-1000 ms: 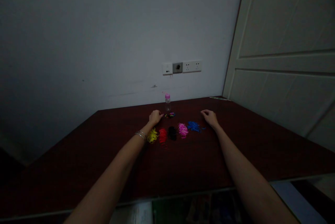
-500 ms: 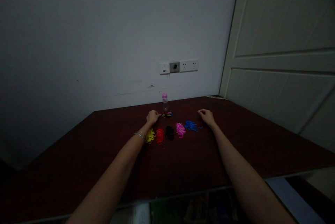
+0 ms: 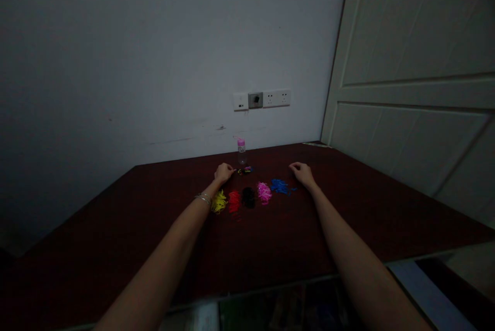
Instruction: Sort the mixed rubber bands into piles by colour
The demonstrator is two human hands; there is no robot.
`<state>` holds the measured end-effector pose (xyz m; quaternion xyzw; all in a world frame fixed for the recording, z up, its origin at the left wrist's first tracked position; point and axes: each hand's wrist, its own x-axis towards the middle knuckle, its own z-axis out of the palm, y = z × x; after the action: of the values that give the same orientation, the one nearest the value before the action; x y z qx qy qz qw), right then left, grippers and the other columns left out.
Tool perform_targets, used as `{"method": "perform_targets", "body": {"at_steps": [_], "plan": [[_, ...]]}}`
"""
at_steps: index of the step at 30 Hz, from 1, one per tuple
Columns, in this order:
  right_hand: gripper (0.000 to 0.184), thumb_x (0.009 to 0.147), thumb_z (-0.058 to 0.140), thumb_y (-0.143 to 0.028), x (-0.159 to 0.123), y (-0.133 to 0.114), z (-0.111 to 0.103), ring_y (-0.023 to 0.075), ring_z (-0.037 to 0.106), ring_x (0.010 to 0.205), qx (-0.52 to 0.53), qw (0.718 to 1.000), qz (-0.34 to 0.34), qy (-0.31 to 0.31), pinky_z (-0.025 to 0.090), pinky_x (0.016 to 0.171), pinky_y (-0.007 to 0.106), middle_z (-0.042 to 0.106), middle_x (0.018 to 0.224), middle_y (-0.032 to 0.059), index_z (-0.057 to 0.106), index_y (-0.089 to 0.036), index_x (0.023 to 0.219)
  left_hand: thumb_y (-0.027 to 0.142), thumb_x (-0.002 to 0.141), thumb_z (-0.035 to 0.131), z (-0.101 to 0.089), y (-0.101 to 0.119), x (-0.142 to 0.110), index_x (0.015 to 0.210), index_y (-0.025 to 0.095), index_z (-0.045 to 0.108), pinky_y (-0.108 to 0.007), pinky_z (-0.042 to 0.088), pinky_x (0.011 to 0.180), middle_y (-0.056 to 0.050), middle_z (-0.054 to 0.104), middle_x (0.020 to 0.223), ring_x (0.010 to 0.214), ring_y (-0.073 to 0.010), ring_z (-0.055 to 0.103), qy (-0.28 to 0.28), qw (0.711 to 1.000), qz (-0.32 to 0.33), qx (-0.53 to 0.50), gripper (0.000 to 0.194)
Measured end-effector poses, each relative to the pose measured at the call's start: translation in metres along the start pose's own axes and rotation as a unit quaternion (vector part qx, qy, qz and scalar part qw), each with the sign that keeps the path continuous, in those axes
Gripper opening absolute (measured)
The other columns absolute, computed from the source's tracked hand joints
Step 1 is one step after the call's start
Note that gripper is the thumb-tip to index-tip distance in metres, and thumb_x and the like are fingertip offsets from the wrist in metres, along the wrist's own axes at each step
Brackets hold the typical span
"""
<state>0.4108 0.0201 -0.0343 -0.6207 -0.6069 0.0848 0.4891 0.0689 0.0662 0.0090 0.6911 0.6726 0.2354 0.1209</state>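
Observation:
My left hand (image 3: 224,172) is closed in a pinch beside a small mixed-colour heap of bands (image 3: 245,170). Something tiny shows at its fingertips, too small to make out. By that wrist, which wears bracelets (image 3: 203,197), is a yellow pile (image 3: 219,202) of thin strips or bands. A red pile (image 3: 234,201), a black pile (image 3: 248,197), a pink pile (image 3: 264,193) and a blue pile (image 3: 280,186) continue the row to the right. My right hand (image 3: 302,172) rests on the table right of the blue pile, fingers curled together; whatever they hold, if anything, is hidden.
A clear bottle (image 3: 242,152) with a pink cap stands behind the mixed heap. The dark red table (image 3: 270,248) meets a wall with sockets (image 3: 276,98). A white panelled door (image 3: 410,114) stands on the right. Items lie on a shelf below the front edge.
The whole view has shifted slightly, so everything appears a little further left. Both hands keep nearly the same place and closed pose. A pinkish bit at the left fingertips no longer shows clearly.

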Motion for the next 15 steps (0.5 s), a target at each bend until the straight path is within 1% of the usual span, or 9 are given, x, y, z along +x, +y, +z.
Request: {"method": "perform_targets", "body": {"at_steps": [5, 8, 11, 15], "plan": [[0.026, 0.076, 0.049, -0.031, 0.0, 0.0, 0.0, 0.0205, 0.063, 0.082, -0.003, 1.0, 0.005, 0.0, 0.046, 0.078, 0.031, 0.07, 0.088, 0.0076, 0.069, -0.016, 0.083, 0.044, 0.072, 0.063, -0.004, 0.0, 0.001, 0.084, 0.021, 0.072, -0.023, 0.042, 0.065, -0.006, 0.07, 0.089, 0.08, -0.0169, 0.061, 0.004, 1.0, 0.005, -0.024, 0.028], [0.026, 0.076, 0.05, -0.031, 0.0, 0.001, 0.001, 0.0208, 0.063, 0.084, -0.005, 1.0, 0.002, 0.003, 0.045, 0.079, 0.031, 0.07, 0.089, 0.0081, 0.07, -0.016, 0.083, 0.042, 0.072, 0.063, -0.01, 0.008, 0.0, 0.083, 0.017, 0.073, -0.023, 0.042, 0.063, -0.006, 0.07, 0.082, 0.075, -0.0158, 0.06, -0.003, 0.997, 0.056, -0.055, 0.029], [0.027, 0.076, 0.05, -0.032, 0.0, 0.001, 0.001, 0.0212, 0.063, 0.082, -0.005, 1.0, 0.0, 0.005, 0.046, 0.078, 0.032, 0.07, 0.088, 0.0085, 0.07, -0.016, 0.084, 0.037, 0.069, 0.065, -0.015, 0.022, -0.006, 0.08, 0.013, 0.074, -0.022, 0.042, 0.063, -0.006, 0.069, 0.074, 0.07, -0.0144, 0.059, -0.042, 0.988, 0.122, -0.09, 0.028], [0.025, 0.076, 0.05, -0.031, -0.002, 0.0, 0.001, 0.0206, 0.063, 0.081, -0.007, 1.0, -0.001, 0.007, 0.046, 0.077, 0.031, 0.07, 0.086, 0.0079, 0.07, -0.017, 0.083, 0.032, 0.064, 0.069, -0.017, 0.044, -0.021, 0.076, 0.013, 0.074, -0.021, 0.042, 0.064, -0.004, 0.068, 0.07, 0.07, -0.014, 0.058, -0.118, 0.973, 0.159, -0.119, 0.024]]}}
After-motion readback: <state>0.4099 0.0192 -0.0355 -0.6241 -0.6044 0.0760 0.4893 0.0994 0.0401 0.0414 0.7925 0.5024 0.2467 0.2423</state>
